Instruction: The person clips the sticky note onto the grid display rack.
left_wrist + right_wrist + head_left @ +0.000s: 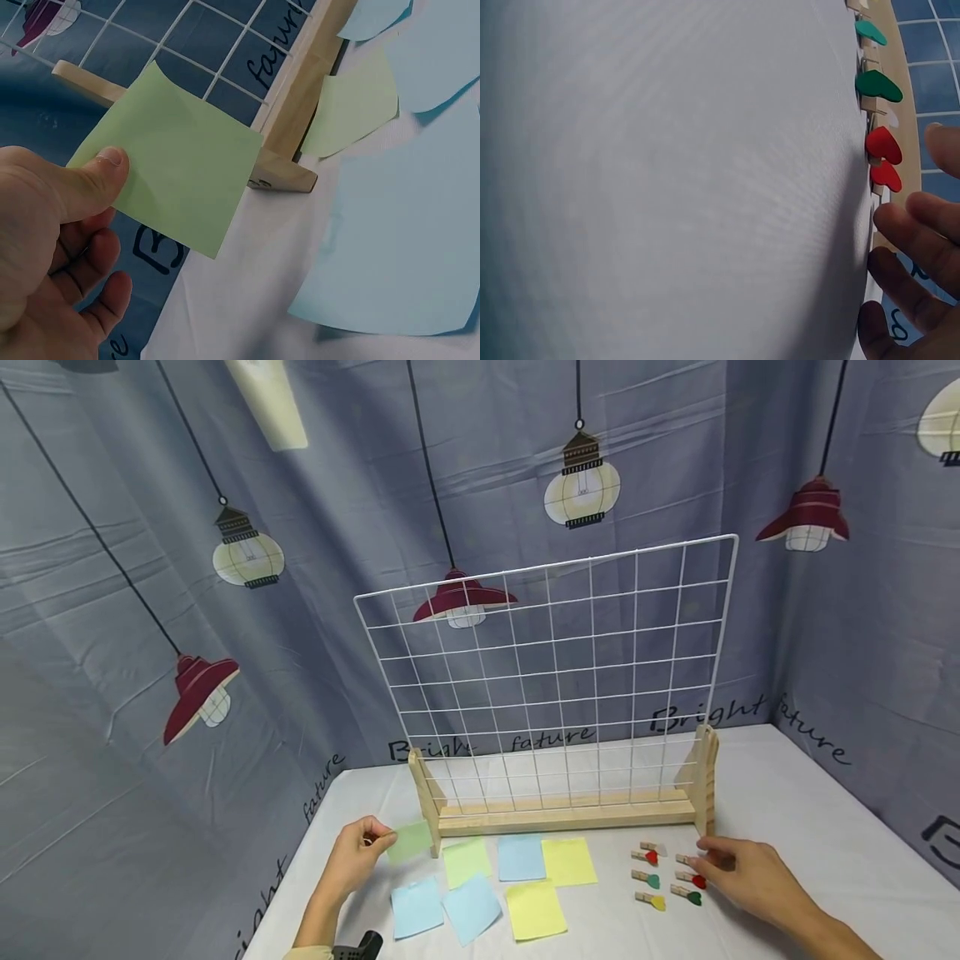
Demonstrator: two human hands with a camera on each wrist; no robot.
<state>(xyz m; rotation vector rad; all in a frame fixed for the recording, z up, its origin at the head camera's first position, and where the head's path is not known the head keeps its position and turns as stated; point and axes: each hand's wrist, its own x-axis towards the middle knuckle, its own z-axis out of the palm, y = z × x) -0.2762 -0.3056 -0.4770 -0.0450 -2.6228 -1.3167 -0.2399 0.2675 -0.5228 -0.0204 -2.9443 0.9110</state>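
Observation:
My left hand (358, 853) pinches a pale green sticky note (172, 157) between thumb and fingers, raised beside the left foot of a white wire grid rack (555, 677). On the right, my right hand (753, 878) reaches over the small wooden clothespins, its thumb and fingers parted in the right wrist view. Its fingertips are right at one clothespin (683, 860), which they partly cover. Close by lie a clothespin with a red heart (699, 882) and one with a dark green heart (879, 86).
Blue, yellow and green sticky notes lie in front of the rack, among them a yellow note (536, 910) and a blue note (417, 907). More heart clothespins, such as a yellow one (651, 901), form a column nearer the notes. A patterned curtain (525, 468) hangs behind the white table (757, 777).

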